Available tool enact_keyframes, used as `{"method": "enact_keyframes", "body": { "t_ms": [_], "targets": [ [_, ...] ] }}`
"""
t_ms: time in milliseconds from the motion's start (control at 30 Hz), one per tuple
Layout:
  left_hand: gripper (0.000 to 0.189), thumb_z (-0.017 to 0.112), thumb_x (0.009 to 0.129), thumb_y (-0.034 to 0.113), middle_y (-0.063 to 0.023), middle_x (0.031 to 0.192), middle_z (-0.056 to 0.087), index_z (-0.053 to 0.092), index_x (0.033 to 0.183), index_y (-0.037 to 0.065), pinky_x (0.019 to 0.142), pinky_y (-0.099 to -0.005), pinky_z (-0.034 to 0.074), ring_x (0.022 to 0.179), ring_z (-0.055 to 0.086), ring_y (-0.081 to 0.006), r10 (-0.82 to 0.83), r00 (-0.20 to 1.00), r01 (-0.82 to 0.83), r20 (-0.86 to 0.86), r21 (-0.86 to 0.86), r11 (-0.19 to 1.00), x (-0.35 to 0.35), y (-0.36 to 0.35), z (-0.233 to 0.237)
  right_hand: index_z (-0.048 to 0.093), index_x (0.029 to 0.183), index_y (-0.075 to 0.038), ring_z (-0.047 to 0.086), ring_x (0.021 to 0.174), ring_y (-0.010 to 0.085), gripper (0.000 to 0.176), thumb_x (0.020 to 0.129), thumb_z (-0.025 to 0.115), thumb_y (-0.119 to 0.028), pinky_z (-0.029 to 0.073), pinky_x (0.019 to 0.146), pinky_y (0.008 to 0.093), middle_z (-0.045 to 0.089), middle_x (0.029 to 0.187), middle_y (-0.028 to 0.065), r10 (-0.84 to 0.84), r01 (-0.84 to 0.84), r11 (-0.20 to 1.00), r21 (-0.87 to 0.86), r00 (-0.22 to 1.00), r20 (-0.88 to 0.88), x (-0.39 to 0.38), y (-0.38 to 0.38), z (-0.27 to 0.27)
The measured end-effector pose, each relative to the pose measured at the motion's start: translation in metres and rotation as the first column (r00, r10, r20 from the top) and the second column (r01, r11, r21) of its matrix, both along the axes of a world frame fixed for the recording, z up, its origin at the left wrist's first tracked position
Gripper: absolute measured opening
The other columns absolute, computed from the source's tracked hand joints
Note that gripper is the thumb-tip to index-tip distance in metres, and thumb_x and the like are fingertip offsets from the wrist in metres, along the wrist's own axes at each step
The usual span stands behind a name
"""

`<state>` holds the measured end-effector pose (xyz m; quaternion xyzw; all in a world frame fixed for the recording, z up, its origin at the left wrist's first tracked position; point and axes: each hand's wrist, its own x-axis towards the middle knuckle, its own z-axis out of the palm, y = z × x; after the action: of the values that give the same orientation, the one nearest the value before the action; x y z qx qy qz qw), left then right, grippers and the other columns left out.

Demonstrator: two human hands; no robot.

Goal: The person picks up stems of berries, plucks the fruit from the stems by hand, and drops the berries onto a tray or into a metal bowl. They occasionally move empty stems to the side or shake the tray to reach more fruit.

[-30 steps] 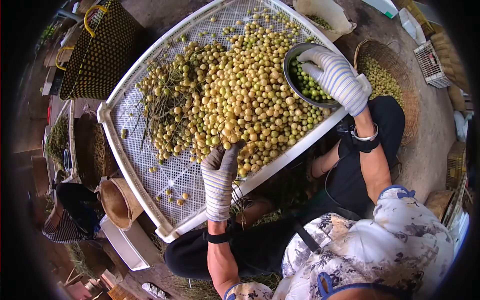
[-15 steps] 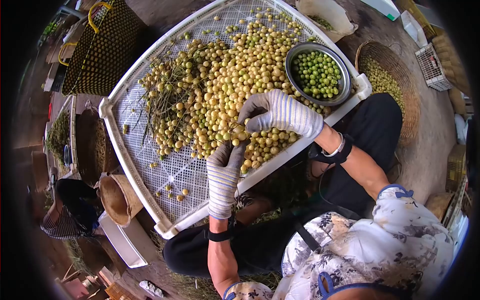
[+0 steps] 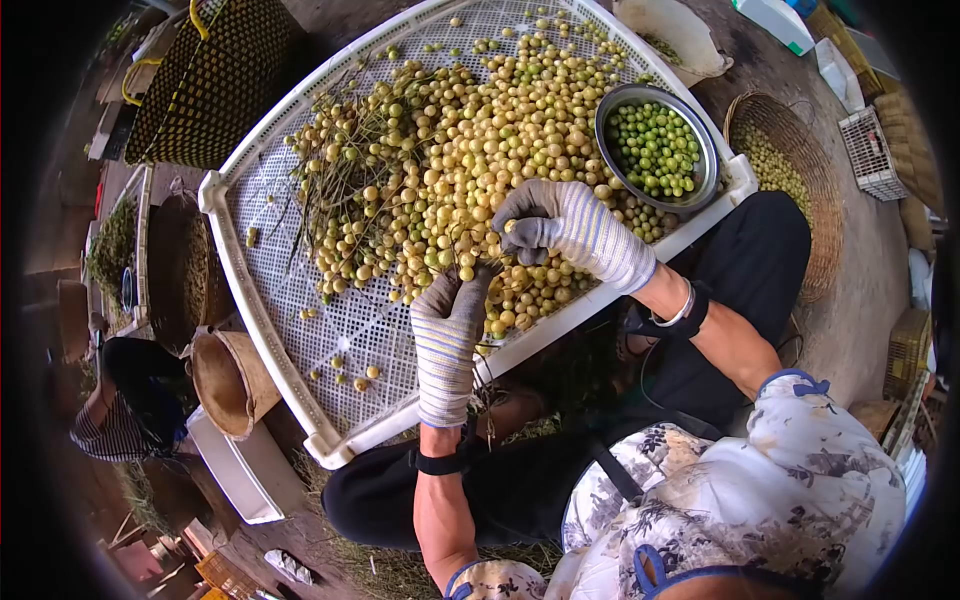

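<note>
Head view | texts: none legible | labels: none legible | brands: none legible | numbers: none legible | signs: none legible

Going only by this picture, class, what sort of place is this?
Probably a fruit-handling workspace: small round yellowish fruit heaped on a white perforated plastic tray, and a round brown wicker basket holding similar fruit.
</note>
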<state>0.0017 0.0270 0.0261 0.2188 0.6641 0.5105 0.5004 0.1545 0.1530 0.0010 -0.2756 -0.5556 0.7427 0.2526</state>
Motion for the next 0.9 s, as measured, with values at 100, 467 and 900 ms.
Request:
{"method": "enact_keyframes", "body": {
  "t_ms": [100,467,900],
  "targets": [
    [0.015,0.065,0.092,0.016,0.0083,0.055,0.043,0.065,0.083,0.005,0.042,-0.0204,0.021,0.043,0.032,-0.0014,-0.012,0.999,0.012,0.041,-0.001,1.0,-0.001,0.0,0.0,0.066,0.103,-0.001,0.063,0.073,0.0076,0.018,0.089,0.069,-0.01,0.052,0.064,0.0229,0.069,0.086,0.0029,-0.028,0.027,0.993,0.119,1.0,0.012,-0.002,0.001,0.003],
    [0.018,0.064,0.093,0.019,0.0097,0.058,0.042,0.069,0.09,0.002,0.046,-0.0201,0.021,0.048,0.031,-0.0002,-0.102,0.99,0.103,0.093,0.0,0.995,-0.01,-0.006,0.008,0.068,0.098,-0.002,0.065,0.077,0.0134,0.022,0.077,0.075,-0.002,0.054,0.073,0.0304,0.07,0.088,0.0043,-0.19,0.114,0.647,0.754,0.982,0.015,-0.002,0.009,0.0],
    [0.018,0.065,0.093,0.018,0.0102,0.059,0.043,0.071,0.091,0.002,0.048,-0.0197,0.024,0.051,0.033,-0.0005,-0.269,0.95,0.27,0.158,0.02,0.963,-0.014,-0.011,0.01,0.065,0.117,-0.006,0.059,0.075,0.0052,0.041,0.093,0.064,-0.039,0.048,0.06,0.0216,0.063,0.087,-0.0029,0.232,-0.251,0.955,-0.16,0.964,-0.126,-0.007,0.007,-0.007]
  ]
}}
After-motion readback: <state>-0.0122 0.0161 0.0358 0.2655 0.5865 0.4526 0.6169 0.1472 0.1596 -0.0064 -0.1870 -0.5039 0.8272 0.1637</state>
